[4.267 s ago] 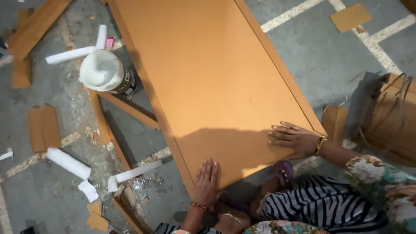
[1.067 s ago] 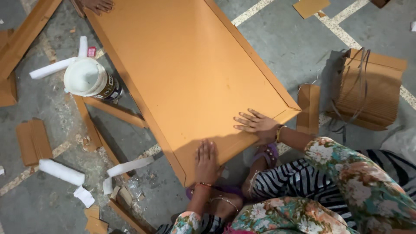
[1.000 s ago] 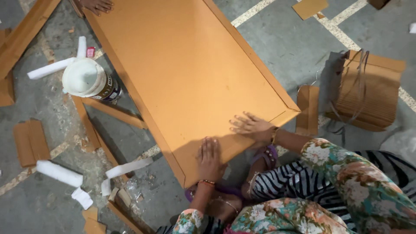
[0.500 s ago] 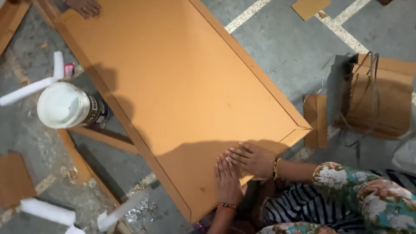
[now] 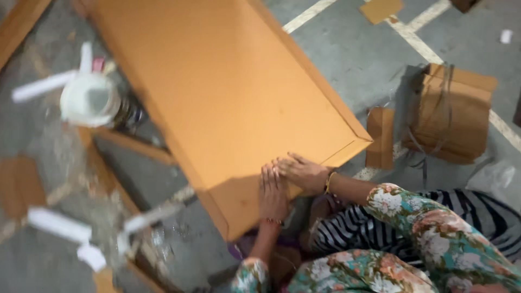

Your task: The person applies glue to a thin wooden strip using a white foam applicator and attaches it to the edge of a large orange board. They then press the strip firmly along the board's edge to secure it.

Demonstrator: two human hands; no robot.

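A grey concrete floor [image 5: 347,65] with pale painted lines carries a large orange board [image 5: 228,97] lying flat. Both hands rest open, palms down, side by side near its closest corner: left hand [image 5: 273,187], right hand [image 5: 301,171], fingers touching. A white tub [image 5: 89,100] stands left; a folded cardboard piece [image 5: 453,116] lies right.

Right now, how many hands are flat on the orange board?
2. The left hand lies palm down near the board's near edge; the right hand lies beside it, fingertips touching it. The board's far end is cut off, so another hand may be hidden.
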